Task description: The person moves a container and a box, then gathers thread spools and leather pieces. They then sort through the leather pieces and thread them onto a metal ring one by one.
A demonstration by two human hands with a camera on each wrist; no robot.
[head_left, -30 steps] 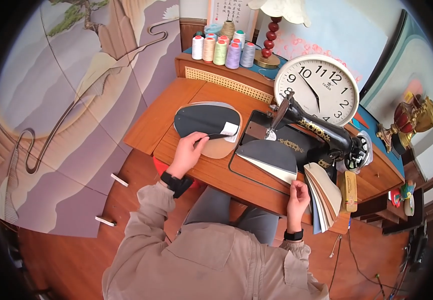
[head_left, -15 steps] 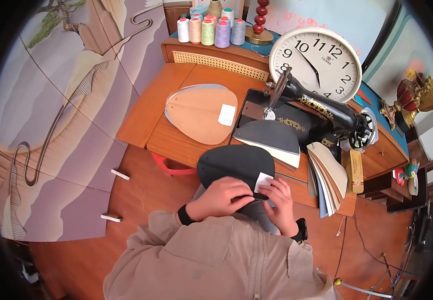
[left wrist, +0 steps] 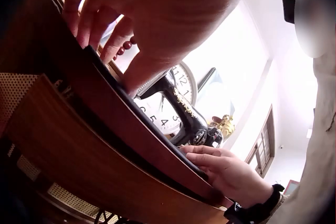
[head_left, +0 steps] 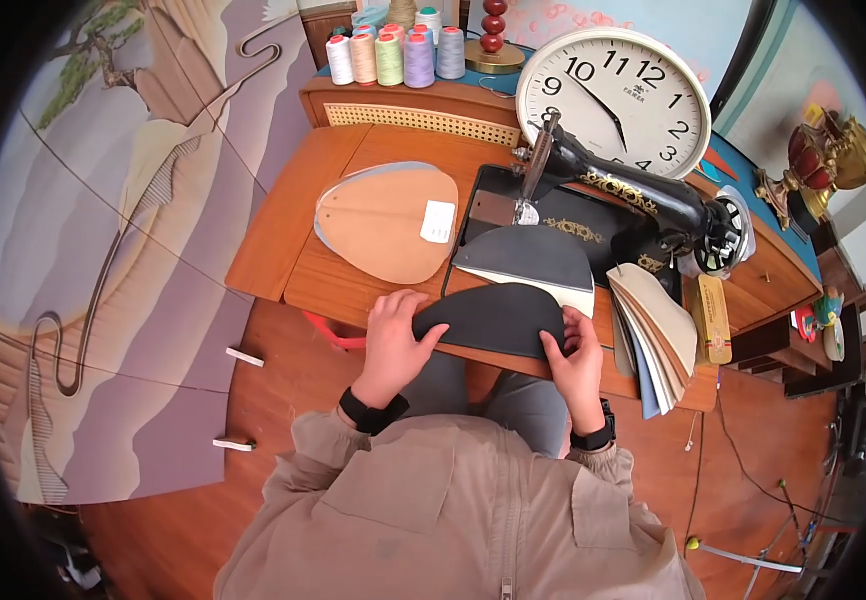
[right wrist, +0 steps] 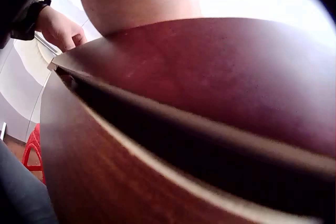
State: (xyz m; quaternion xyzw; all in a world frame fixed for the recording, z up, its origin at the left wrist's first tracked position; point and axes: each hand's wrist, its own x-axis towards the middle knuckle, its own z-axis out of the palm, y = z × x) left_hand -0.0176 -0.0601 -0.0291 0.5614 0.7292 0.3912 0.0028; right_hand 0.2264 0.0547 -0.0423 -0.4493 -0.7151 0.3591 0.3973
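A black, leather-like sheet (head_left: 493, 318) with a rounded far edge and a straighter near edge lies at the table's front edge. My left hand (head_left: 395, 335) holds its left end, thumb on top. At its right end my right hand (head_left: 580, 362) pinches the edge between thumb and fingers. Just behind, a folded dark piece with a cream inner side (head_left: 528, 258) lies on the sewing machine's bed. To the left, a tan oval sheet (head_left: 383, 225) with a white label (head_left: 438, 222) lies flat. The left wrist view shows the right hand (left wrist: 226, 174) along the table edge.
A black sewing machine (head_left: 608, 180) stands behind, before a round wall clock (head_left: 643, 75). Fanned swatches (head_left: 658, 335) and a yellow box (head_left: 713, 318) sit at the right. Several thread spools (head_left: 390, 60) stand on the back ledge. The wooden table's (head_left: 293, 235) left leaf extends leftward.
The black sheet was lifted off the tan sheet and brought to the lap side, then up to the table's front edge. The hands have spread to its two ends, and its white label no longer shows.
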